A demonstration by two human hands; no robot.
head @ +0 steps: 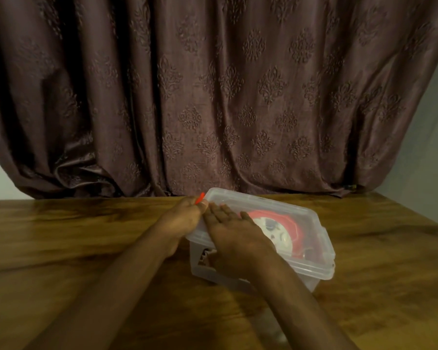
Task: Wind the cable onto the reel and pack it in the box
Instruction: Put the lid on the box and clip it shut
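Observation:
A clear plastic box (314, 263) stands on the wooden table with its clear lid (271, 205) on top. Through the lid I see a white reel (281, 236) wound with red cable (292, 221) inside the box. My right hand (235, 236) lies flat on the lid with straight fingers, pressing down on its left half. My left hand (182, 218) grips the box's left end, its fingers curled round a red latch (200, 197) at the far left corner.
The wooden table (86, 248) stretches wide to the left and right of the box. A dark brown patterned curtain (213, 97) hangs right behind the table's far edge. A pale wall (430, 147) shows at the right.

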